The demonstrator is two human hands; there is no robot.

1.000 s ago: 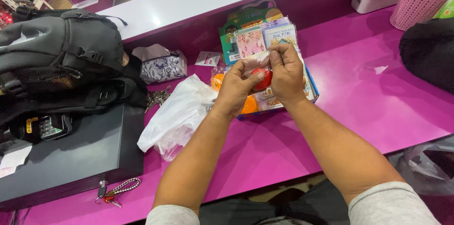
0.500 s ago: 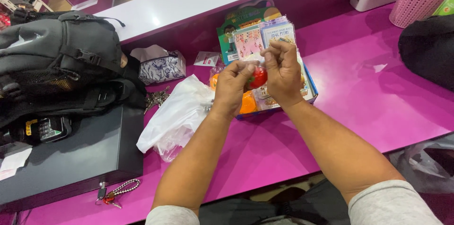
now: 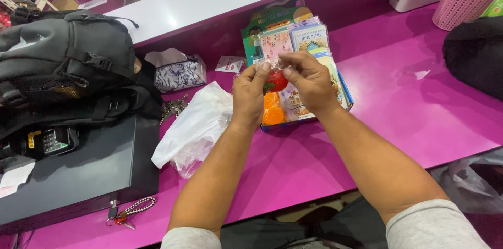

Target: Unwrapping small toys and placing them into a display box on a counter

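My left hand (image 3: 247,93) and my right hand (image 3: 308,79) both pinch the top of a small clear plastic packet (image 3: 275,82) holding a red piece and an orange piece. The packet hangs between the hands, just above the magenta counter (image 3: 398,107). Behind and under the hands stands a blue tray of colourful printed card packs (image 3: 309,37). A crumpled white plastic bag (image 3: 196,123) lies to the left of my left wrist.
A black backpack (image 3: 63,65) rests on a black cash box (image 3: 84,170) at left, with a key and braided cord (image 3: 128,212) hanging from it. A bunch of keys (image 3: 173,106), a patterned tissue pouch (image 3: 178,71), a pink basket (image 3: 463,0), a dark bag (image 3: 474,52).
Both hands have lifted the packet slightly and shifted their pinch at its top. Nothing else on the counter has moved.
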